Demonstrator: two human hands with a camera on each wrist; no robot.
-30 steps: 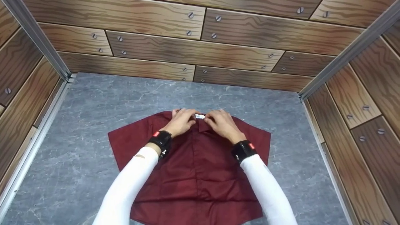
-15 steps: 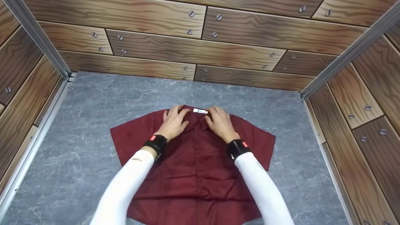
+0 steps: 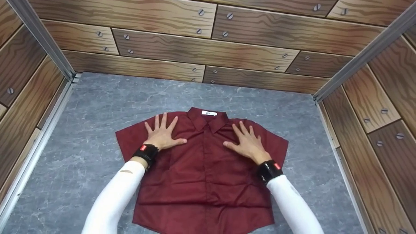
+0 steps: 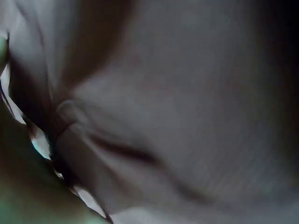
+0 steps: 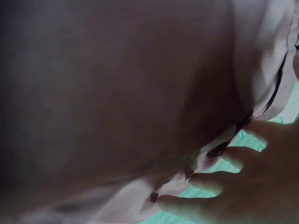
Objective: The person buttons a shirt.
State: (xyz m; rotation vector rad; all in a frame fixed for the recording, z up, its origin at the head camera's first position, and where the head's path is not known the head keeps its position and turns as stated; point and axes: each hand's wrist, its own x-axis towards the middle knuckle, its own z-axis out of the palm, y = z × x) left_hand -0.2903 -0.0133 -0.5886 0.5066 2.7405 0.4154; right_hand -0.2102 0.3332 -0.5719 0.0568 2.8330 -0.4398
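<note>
Sleeves (image 3: pixel 110 195) of white cloth are worn on both arms, with black bands (image 3: pixel 146 152) strapped round the wrists. A dark red shirt (image 3: pixel 188 169) is laid front up beneath them on a grey marbled surface (image 3: pixel 279 105). Its upper front is touched by the left hand (image 3: pixel 162 135) and the right hand (image 3: pixel 248 145), fingers and thumbs spread wide. Beyond, a white label (image 3: pixel 209 113) is framed by the folded collar (image 3: pixel 218 123); the far side is closed by a plank-patterned wall (image 3: pixel 175 53).
</note>
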